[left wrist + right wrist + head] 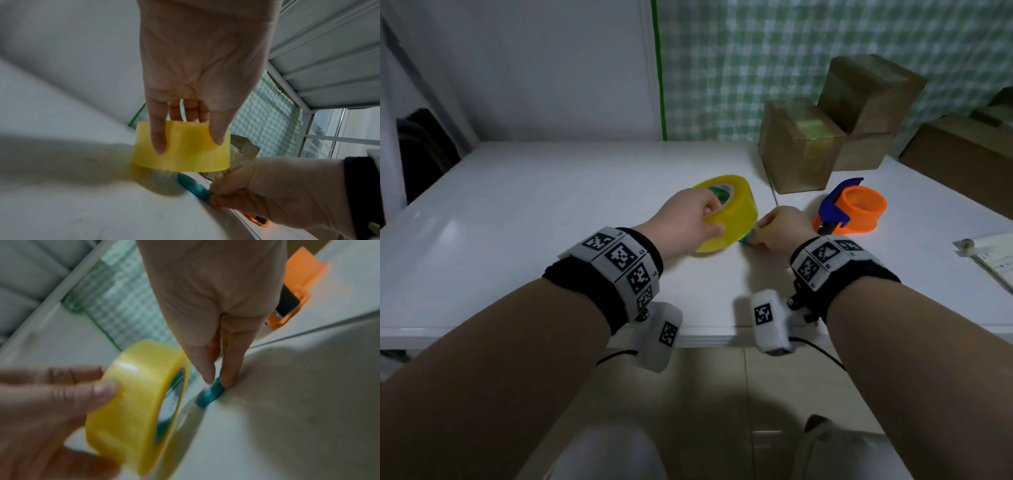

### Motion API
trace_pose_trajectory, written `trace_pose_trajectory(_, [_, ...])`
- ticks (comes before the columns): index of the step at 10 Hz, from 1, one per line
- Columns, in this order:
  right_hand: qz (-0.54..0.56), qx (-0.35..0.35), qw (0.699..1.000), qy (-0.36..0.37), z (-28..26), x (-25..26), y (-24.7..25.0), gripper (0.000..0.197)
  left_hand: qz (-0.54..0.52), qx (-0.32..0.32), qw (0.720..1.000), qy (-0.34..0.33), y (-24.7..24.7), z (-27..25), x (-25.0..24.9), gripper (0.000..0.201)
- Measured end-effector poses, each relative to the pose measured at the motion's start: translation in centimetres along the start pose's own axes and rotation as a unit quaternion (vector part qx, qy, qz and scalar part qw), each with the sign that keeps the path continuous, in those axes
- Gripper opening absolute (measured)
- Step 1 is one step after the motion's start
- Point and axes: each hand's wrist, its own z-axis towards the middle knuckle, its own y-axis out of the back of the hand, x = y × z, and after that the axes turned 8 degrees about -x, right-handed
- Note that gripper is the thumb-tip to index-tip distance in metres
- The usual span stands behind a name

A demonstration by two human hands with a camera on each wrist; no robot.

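My left hand (693,219) grips a large yellow tape roll (729,212) with a green core, tilted just above the white table (551,212). The thumb and little finger lie on its outer face in the left wrist view, where the tape roll (183,149) fills the middle. My right hand (777,228) pinches a small teal tab (745,238) between thumb and forefinger, low against the table beside the roll. The teal tab (209,393) sits at the fingertips (230,379) in the right wrist view, next to the tape roll (135,404).
An orange tape dispenser (856,212) with a blue blade guard stands right of my right hand. Brown cardboard boxes (804,144) are stacked at the back right. Paper (993,260) lies at the right edge. The near table edge runs just under my wrists.
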Motion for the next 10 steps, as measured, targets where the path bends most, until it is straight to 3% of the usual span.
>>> trace_pose_trajectory(1, [0.161,-0.038,0.984,-0.059,1.1,-0.2,-0.3,0.023,0.026,0.008,1.0,-0.015,-0.4,0.9,0.3,0.027])
trace_pose_trajectory(2, [0.256,-0.105,0.959,-0.063,1.4,-0.4,0.0,0.01,0.05,0.02,0.998,-0.033,-1.3,1.5,0.0,0.028])
trace_pose_trajectory(4, [0.196,-0.128,0.972,0.001,-0.2,-0.2,0.9,0.046,0.093,0.051,0.993,-0.053,-3.3,2.2,-0.8,0.029])
trace_pose_trajectory(7, [0.133,-0.085,0.987,0.008,-1.1,-0.7,1.6,0.038,0.076,0.019,0.997,-0.03,-2.5,1.8,-1.0,0.044])
trace_pose_trajectory(8, [0.106,-0.075,0.991,0.02,-1.8,-0.4,2.6,0.037,0.059,0.011,0.998,-0.014,-1.4,1.5,-1.7,0.039])
trace_pose_trajectory(10, [0.174,-0.091,0.979,0.049,-3.1,1.2,6.1,0.025,-0.1,-0.036,0.994,0.028,2.9,1.2,-5.4,0.016])
